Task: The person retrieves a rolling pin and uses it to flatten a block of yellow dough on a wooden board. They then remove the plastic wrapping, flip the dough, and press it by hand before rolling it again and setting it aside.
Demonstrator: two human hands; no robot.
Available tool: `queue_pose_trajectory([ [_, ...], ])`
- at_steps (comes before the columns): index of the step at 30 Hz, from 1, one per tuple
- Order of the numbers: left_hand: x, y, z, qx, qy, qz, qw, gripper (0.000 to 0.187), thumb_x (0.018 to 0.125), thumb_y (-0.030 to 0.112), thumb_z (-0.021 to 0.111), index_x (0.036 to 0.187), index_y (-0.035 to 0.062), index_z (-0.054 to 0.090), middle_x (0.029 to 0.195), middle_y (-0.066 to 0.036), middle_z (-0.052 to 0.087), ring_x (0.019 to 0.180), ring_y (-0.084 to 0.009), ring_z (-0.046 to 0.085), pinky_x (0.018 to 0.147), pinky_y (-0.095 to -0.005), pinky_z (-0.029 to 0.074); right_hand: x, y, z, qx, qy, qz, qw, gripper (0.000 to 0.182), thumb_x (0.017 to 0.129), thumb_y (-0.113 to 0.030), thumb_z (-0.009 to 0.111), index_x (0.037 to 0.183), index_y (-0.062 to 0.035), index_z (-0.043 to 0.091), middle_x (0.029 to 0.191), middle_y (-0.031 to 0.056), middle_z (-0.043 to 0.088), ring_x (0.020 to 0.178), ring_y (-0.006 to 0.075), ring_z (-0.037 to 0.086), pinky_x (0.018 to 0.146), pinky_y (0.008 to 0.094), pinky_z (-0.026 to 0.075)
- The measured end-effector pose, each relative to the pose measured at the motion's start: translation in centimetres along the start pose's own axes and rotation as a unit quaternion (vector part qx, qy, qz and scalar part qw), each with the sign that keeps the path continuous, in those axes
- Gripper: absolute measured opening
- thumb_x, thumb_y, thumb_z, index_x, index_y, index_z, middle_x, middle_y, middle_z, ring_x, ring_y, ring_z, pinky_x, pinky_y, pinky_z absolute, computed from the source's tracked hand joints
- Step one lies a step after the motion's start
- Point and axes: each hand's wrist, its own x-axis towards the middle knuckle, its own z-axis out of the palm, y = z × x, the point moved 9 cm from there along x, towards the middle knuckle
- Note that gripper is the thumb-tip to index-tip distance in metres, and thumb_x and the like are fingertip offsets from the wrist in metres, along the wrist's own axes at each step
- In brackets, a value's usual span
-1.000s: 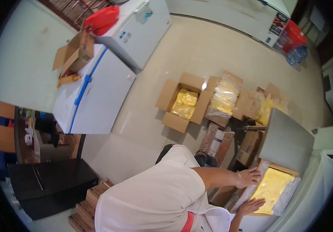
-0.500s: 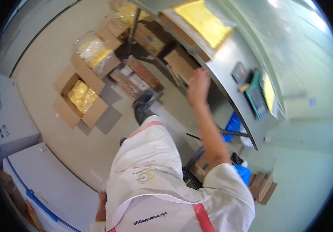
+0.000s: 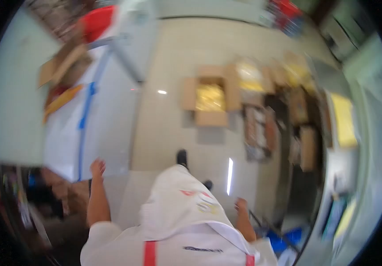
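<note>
My left hand is lifted at the left, near the edge of the white chest freezer; motion blur smears its fingers, and no object shows in it. My right hand hangs low beside the white apron, over the floor; its fingers look curled, but whether they hold something is too blurred to tell. Ahead on the floor stands an open cardboard box with yellow bags inside.
More boxes with yellow contents stand behind and right of the open box. A reddish-brown crate sits nearer. Along the right runs a metal table with a yellow stack. A carton rests on the freezer.
The view has swung left, bringing the freezer into fuller sight. My right hand has left the table edge and dropped to my side. My left hand has come up into view.
</note>
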Motion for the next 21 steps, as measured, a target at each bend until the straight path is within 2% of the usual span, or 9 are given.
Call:
queue_pose_trajectory([
  [1, 3.9, 2.4, -0.1, -0.101, -0.049, 0.028, 0.993, 0.040, 0.096, 0.031, 0.054, 0.131, 0.0126, 0.051, 0.115, -0.010, 0.063, 0.100, -0.0227, 0.064, 0.080, -0.0320, 0.054, 1.7, -1.2, -0.7, 0.194, -0.059, -0.019, 0.979, 0.032, 0.094, -0.030, 0.051, 0.124, -0.0203, 0.056, 0.099, 0.0012, 0.063, 0.088, 0.0185, 0.060, 0.071, 0.0367, 0.049],
  [3, 5.0, 10.9, -0.8, -0.213, 0.035, 0.096, 0.972, 0.043, 0.093, 0.032, 0.058, 0.127, 0.0071, 0.050, 0.110, -0.013, 0.065, 0.094, -0.0223, 0.065, 0.076, -0.0333, 0.053, 0.8, -5.5, -2.7, 0.166, 0.013, -0.148, 0.975, 0.033, 0.093, -0.032, 0.052, 0.124, -0.0211, 0.054, 0.100, 0.0013, 0.062, 0.092, 0.0183, 0.060, 0.074, 0.0381, 0.049],
  [5, 6.1, 18.6, -1.0, -0.320, 0.077, 0.064, 0.942, 0.058, 0.087, 0.038, 0.065, 0.126, 0.0001, 0.043, 0.108, -0.015, 0.060, 0.092, -0.0239, 0.062, 0.079, -0.0350, 0.053, -1.0, -7.9, -3.3, 0.082, 0.071, -0.124, 0.986, 0.034, 0.094, -0.023, 0.052, 0.127, -0.0152, 0.056, 0.115, 0.0078, 0.062, 0.102, 0.0227, 0.060, 0.079, 0.0407, 0.049],
  [9, 18.8, 24.9, 0.1, -0.404, 0.064, -0.029, 0.912, 0.085, 0.081, 0.049, 0.070, 0.134, -0.0061, 0.032, 0.127, -0.021, 0.049, 0.111, -0.0283, 0.054, 0.093, -0.0393, 0.047, -2.9, -9.2, 1.6, -0.163, 0.106, -0.175, 0.965, 0.028, 0.088, -0.024, 0.057, 0.112, -0.0102, 0.062, 0.098, 0.0099, 0.064, 0.088, 0.0271, 0.063, 0.073, 0.0415, 0.051],
  [14, 28.6, 29.6, 8.7, -0.428, -0.080, -0.082, 0.896, 0.098, 0.079, 0.052, 0.072, 0.142, -0.0055, 0.024, 0.140, -0.020, 0.040, 0.124, -0.0308, 0.044, 0.105, -0.0463, 0.037, -0.7, -5.0, 12.0, -0.669, 0.014, -0.386, 0.635, 0.026, 0.081, -0.026, 0.062, 0.093, -0.0040, 0.069, 0.075, 0.0126, 0.068, 0.070, 0.0327, 0.067, 0.065, 0.0425, 0.054],
  [18, 36.7, 32.4, 14.1, -0.522, -0.099, -0.068, 0.844, 0.062, 0.081, 0.046, 0.069, 0.120, 0.0037, 0.048, 0.114, -0.013, 0.054, 0.107, -0.0295, 0.052, 0.100, -0.0524, 0.037, -12.4, -12.6, 18.8, -0.501, 0.065, -0.294, 0.811, 0.033, 0.093, -0.033, 0.055, 0.114, -0.0081, 0.063, 0.111, 0.0153, 0.065, 0.106, 0.0278, 0.061, 0.089, 0.0415, 0.050],
  [19, 39.4, 32.6, 14.3, -0.568, -0.091, -0.081, 0.814, 0.045, 0.083, 0.043, 0.066, 0.107, 0.0070, 0.055, 0.102, -0.011, 0.057, 0.098, -0.0282, 0.054, 0.097, -0.0532, 0.038, -10.0, -11.4, 18.1, -0.359, 0.062, -0.124, 0.923, 0.034, 0.095, -0.034, 0.050, 0.113, -0.0081, 0.064, 0.122, 0.0140, 0.060, 0.113, 0.0290, 0.057, 0.091, 0.0435, 0.050],
  [20, 44.3, 32.0, 14.6, -0.575, -0.147, -0.107, 0.798, 0.023, 0.084, 0.033, 0.062, 0.082, 0.0115, 0.053, 0.079, -0.007, 0.053, 0.081, -0.0260, 0.054, 0.085, -0.0534, 0.043, -12.4, -13.9, 21.6, -0.648, 0.110, -0.370, 0.656, 0.022, 0.087, -0.024, 0.063, 0.102, -0.0081, 0.066, 0.108, 0.0127, 0.066, 0.107, 0.0299, 0.059, 0.087, 0.0435, 0.050],
  [21, 45.0, 33.7, 14.4, -0.568, -0.133, -0.085, 0.808, 0.023, 0.084, 0.032, 0.062, 0.081, 0.0116, 0.053, 0.077, -0.006, 0.053, 0.079, -0.0250, 0.054, 0.083, -0.0515, 0.043, -12.7, -14.3, 21.9, -0.595, 0.154, -0.417, 0.669, 0.018, 0.088, -0.023, 0.061, 0.101, -0.0115, 0.067, 0.109, 0.0109, 0.066, 0.109, 0.0310, 0.058, 0.087, 0.0440, 0.050],
])
